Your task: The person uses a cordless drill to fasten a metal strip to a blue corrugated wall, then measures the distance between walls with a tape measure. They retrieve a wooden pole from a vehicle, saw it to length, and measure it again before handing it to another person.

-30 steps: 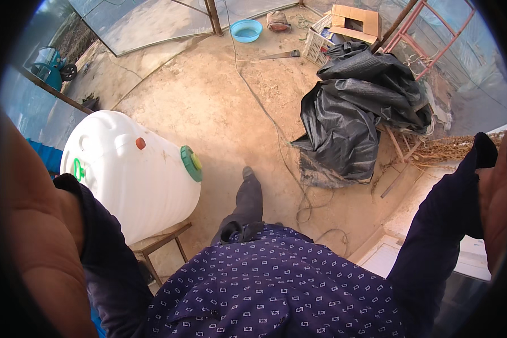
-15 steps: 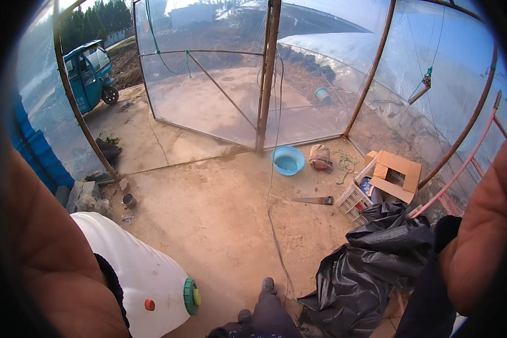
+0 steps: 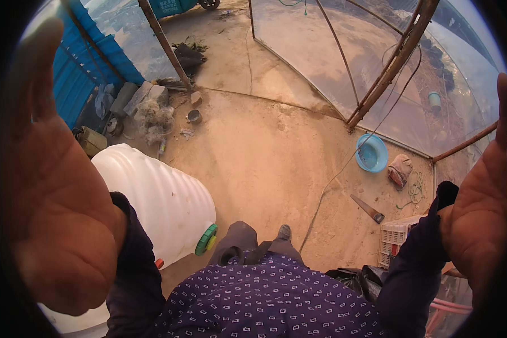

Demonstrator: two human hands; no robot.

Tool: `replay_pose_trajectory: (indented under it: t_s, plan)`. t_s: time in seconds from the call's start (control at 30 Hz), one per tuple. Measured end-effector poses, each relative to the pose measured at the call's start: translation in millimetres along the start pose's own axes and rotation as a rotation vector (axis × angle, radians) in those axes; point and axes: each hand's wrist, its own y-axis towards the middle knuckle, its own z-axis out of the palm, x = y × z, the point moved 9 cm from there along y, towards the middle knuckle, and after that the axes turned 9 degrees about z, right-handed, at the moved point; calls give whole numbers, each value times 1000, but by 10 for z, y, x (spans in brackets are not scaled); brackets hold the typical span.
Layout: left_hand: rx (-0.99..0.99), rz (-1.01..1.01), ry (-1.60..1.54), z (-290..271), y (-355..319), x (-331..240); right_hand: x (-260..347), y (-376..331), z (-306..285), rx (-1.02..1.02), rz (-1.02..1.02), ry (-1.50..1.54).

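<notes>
Both hands were raised close to the camera, palms facing inward and empty: the left hand [image 3: 56, 208] spread flat at the left rim, the right hand [image 3: 484, 214] upright with fingers loose at the right rim; nearest, below the left forearm, lay a white ribbed tank [image 3: 152, 197] on its side

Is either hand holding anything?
No: the left hand and right hand are both raised beside the camera, palms open and empty.
</notes>
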Motion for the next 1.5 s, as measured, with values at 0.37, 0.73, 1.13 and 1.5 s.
replay_pose_trajectory:
  t_s: [0.37,0.73,1.13,1.5]
  plan:
    - [374,-1648,421,1437,-6314,1558,-3700,-4104,4454,39,1712,440]
    - [819,-2032,401,1920,-8619,3519,-3101,-6451,4923,831,2913,297]
    - [965,-2102,680,2410,-9034,7116,-8409,-5073,8492,631,2488,590]
    - [858,-2181,845,3361,-9611,10599,-14081,-1147,10807,368,1844,610]
